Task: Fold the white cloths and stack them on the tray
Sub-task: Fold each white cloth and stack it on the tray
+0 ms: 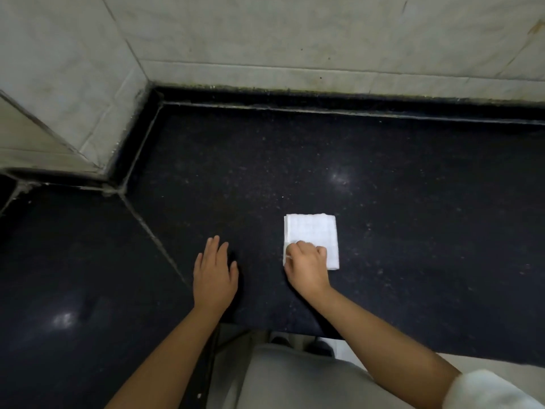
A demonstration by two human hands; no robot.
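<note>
Resting on the dark tabletop, the folded white cloth looks light and limp; the right hand has its grip curled, pinching the near-left corner. The left hand lies spread beside it.

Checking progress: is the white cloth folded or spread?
Folded: the white cloth lies as a small layered square, right hand gripping its near edge.

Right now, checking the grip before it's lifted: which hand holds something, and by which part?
The right hand grips the folded white cloth at its near-left corner. The left hand holds nothing.
</note>
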